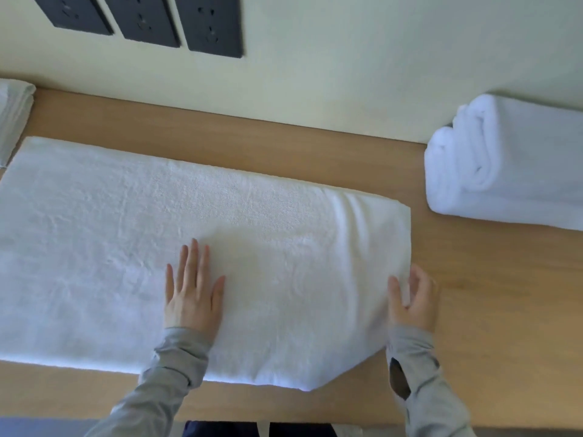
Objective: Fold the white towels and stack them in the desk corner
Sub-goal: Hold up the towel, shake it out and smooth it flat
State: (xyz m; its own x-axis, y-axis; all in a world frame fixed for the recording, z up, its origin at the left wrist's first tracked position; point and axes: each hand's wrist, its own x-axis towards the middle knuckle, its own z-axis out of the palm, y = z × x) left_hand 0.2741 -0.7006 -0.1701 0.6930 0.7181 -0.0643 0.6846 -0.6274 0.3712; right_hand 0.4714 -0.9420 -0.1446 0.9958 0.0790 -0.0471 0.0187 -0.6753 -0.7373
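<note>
Far left: left folded towel (12, 118), white, cut off by the frame edge, lying on the wooden desk (489, 294). Above it, three dark socket plates (142, 20) on the pale wall (347, 58).

Centre: spread towel (110, 241), white, lies flat in a thick layer across the desk, long side running left to right and near edge close to the desk front.

Left hand (192, 291): palm down on the spread towel near its middle, fingers straight and slightly fanned, pointing toward the wall. Grey sleeve (164, 373) reaches to the wrist.

Right hand (413, 298): at the towel's right edge, thumb on top and fingers curled at the far side, pinching a fold of the cloth between them. The near right corner of the towel is drawn inward.

Far right: folded towel bundle (504, 168), white, layered, against the wall and apart from the spread towel.
</note>
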